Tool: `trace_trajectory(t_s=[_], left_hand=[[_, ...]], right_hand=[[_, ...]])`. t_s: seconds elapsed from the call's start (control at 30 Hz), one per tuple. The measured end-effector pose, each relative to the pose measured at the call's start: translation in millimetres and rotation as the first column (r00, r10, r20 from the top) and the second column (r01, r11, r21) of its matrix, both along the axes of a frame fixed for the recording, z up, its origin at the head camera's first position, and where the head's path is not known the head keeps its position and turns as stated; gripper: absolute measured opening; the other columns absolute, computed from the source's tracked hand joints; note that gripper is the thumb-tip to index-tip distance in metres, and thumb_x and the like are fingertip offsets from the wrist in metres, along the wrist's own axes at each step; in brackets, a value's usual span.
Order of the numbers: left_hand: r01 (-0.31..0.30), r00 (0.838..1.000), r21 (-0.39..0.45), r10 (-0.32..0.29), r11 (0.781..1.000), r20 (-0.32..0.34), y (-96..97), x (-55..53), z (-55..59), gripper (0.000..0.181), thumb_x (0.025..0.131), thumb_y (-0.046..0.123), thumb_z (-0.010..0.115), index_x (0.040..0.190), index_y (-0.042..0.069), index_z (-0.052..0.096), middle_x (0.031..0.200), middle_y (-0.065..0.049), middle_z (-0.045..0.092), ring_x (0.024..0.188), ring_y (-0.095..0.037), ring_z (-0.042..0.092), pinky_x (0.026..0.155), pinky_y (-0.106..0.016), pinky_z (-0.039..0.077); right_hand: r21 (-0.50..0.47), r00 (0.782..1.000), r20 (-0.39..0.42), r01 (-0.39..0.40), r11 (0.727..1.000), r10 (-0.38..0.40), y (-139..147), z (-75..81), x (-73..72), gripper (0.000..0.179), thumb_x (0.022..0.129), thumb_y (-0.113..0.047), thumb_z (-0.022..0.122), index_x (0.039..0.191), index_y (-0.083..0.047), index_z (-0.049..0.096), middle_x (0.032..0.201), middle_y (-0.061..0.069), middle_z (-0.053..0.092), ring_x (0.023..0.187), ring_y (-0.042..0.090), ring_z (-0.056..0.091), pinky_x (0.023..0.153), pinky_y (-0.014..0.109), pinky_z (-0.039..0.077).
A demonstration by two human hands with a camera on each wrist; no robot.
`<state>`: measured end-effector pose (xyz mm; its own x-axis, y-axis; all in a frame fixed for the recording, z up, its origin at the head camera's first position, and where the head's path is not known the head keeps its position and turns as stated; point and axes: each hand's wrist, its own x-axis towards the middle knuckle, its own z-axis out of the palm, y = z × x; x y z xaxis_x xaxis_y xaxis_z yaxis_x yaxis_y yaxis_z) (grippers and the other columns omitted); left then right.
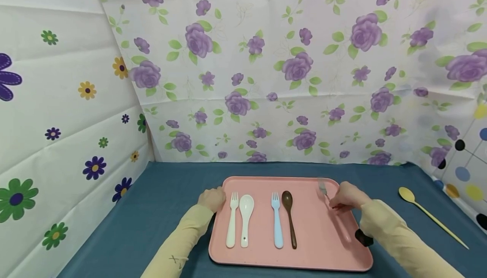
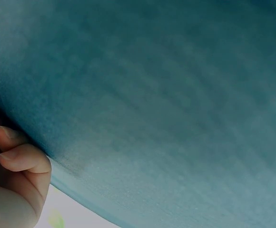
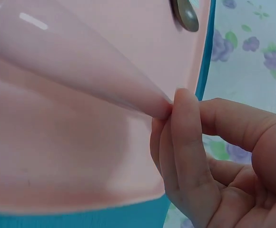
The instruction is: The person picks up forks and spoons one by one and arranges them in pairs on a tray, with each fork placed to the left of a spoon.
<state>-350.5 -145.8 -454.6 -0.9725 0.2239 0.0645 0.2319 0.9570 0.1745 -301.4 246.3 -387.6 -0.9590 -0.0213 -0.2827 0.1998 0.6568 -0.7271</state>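
A pink tray (image 1: 312,244) lies on the blue cloth. My left hand (image 1: 213,199) grips its left rim near the far corner, and the curled fingers (image 2: 26,156) show in the left wrist view. Over the tray's right side, my right hand (image 1: 348,195) pinches a fork (image 1: 323,187) by the neck between thumb and fingers. The fork's tines point away from me, and its pale pink handle (image 3: 71,57) slants toward me in the right wrist view. On the tray lie a white fork (image 1: 231,223), a white spoon (image 1: 246,218), a light blue fork (image 1: 277,223) and a dark brown spoon (image 1: 288,214).
A yellow long-handled spoon (image 1: 430,214) lies on the blue tablecloth (image 1: 152,214), right of the tray. Flowered cloth (image 1: 236,58) hangs behind the table, with more patterned cloth at both sides. A black object (image 1: 363,238) sits at my right wrist.
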Motion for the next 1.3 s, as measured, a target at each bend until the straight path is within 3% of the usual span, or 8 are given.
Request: trace_trajectory(t_s=[0.3,0.53,0.73,0.97,1.3], left_hand=[[-0.010,1.000,0.000,0.010,1.000,-0.016,-0.2,-1.3,-0.5,0.022,0.095,0.016,0.042,0.083,0.001,0.053,0.071,-0.017,0.055,0.067,-0.037,0.058,0.060,-0.047,0.047],[0.023,0.999,-0.027,-0.024,0.999,-0.046,-2.1,-2.4,-2.8,0.021,0.095,0.015,0.044,0.082,0.001,0.052,0.067,-0.014,0.052,0.064,-0.035,0.057,0.057,-0.046,0.048],[0.041,0.997,-0.029,-0.042,0.999,-0.060,-2.4,-1.7,-3.8,0.020,0.094,0.014,0.044,0.080,0.001,0.050,0.063,-0.012,0.050,0.061,-0.034,0.057,0.055,-0.045,0.048],[0.032,0.998,-0.041,-0.034,0.999,-0.055,-0.7,1.0,-0.1,0.021,0.095,0.013,0.043,0.081,0.000,0.052,0.063,-0.013,0.050,0.061,-0.035,0.057,0.056,-0.045,0.048],[0.020,0.998,-0.023,-0.021,1.000,-0.057,1.0,4.2,4.2,0.022,0.095,0.014,0.043,0.083,-0.001,0.052,0.064,-0.014,0.051,0.063,-0.036,0.057,0.057,-0.046,0.048]], right_hand=[[-0.029,1.000,-0.008,0.001,1.000,-0.002,-13,-6.7,0.3,0.016,0.070,0.008,0.059,0.056,0.001,0.056,0.051,0.011,0.056,0.047,0.019,0.060,0.050,0.030,0.049],[0.012,1.000,0.006,0.017,1.000,-0.017,-20,-8.7,0.2,0.015,0.073,0.007,0.060,0.058,0.002,0.060,0.049,0.011,0.056,0.044,0.016,0.058,0.046,0.025,0.043],[-0.006,0.999,0.019,0.048,0.999,-0.047,-27,-12.3,0.1,0.009,0.072,0.005,0.062,0.062,0.006,0.061,0.050,0.012,0.057,0.044,0.016,0.059,0.047,0.026,0.045],[-0.044,0.997,0.031,0.066,0.997,-0.064,-35,-15.7,0.2,0.008,0.071,0.008,0.061,0.063,0.008,0.059,0.049,0.010,0.056,0.043,0.015,0.058,0.048,0.026,0.047],[0.001,0.997,0.050,0.051,0.999,-0.051,-40,-15.7,0.9,0.011,0.070,0.007,0.061,0.060,0.005,0.059,0.048,0.009,0.055,0.042,0.012,0.056,0.046,0.023,0.044]])
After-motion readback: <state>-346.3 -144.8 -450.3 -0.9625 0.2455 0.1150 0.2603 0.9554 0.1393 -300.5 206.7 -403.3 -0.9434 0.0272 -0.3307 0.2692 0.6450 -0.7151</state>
